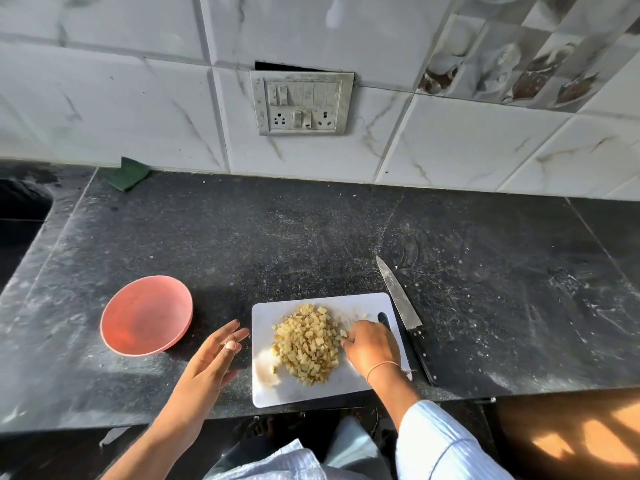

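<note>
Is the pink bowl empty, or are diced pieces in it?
Empty. The pink bowl shows only bare inner surface; the diced pieces lie piled on the white cutting board.

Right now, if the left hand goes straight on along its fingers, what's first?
Likely the board, at its left edge: the fingertips of the left hand stop just short of it. Behind that lies the diced pile. Hand height is unclear, so it might pass over the edge.

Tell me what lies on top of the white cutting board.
A heap of diced pieces and the right hand beside it. The board under both is hidden.
</note>
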Demonstrator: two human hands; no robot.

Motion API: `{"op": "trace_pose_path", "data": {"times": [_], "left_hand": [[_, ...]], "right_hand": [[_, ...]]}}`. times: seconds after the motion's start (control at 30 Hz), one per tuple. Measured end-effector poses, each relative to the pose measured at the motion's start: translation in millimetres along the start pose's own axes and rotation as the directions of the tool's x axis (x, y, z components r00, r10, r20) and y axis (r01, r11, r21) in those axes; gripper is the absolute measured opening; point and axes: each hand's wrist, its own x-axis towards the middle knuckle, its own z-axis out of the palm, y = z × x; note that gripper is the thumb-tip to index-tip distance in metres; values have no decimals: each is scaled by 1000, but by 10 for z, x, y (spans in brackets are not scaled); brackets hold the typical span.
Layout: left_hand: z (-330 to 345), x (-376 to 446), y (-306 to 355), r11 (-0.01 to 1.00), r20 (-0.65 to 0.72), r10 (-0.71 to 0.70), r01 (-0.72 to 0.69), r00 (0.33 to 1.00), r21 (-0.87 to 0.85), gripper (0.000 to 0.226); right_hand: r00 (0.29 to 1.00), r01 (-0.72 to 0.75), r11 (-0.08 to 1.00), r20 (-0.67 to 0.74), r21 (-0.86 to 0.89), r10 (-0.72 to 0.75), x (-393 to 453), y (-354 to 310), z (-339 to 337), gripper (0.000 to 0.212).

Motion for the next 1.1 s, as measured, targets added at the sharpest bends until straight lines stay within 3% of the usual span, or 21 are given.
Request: {"op": "trace_pose_path", "data": {"times": [0.17,0.4,0.53,0.6,0.67,0.77,0.87,0.97,1.1], "left_hand": [[-67,18,-10,1000,-9,12,-12,1000,2,45],[43,57,18,999,16,32,-32,999,-5,45],[74,70,7,995,58,87,-89,994,35,89],[98,117,-43,994,63,87,-90,994,58,66],[96,208,-124,986,22,112,-114,993,118,34],[51,400,-276,943,-16,167,-155,986,296,33],[61,530,-358,930,12,162,-156,987,333,34],[173,576,-323,833,113,216,-243,970,497,38],[313,595,-329,578,109,326,-289,939,763,31]], "right_hand": [[999,-21,1000,31,-3,21,12,-24,37,35],[998,-62,998,28,-21,62,0,-134,3,19],[999,-34,999,42,2,34,-18,-101,-3,26],[998,-22,999,51,45,20,-32,-63,7,35],[998,-35,992,51,125,29,-60,-24,7,38],[997,-67,939,-1,337,72,-121,-1,-54,24],[994,-108,740,71,664,81,-197,5,-92,9],[990,-133,594,139,793,36,-245,12,-92,11],[990,-73,622,131,779,-49,-308,13,-63,13]]}}
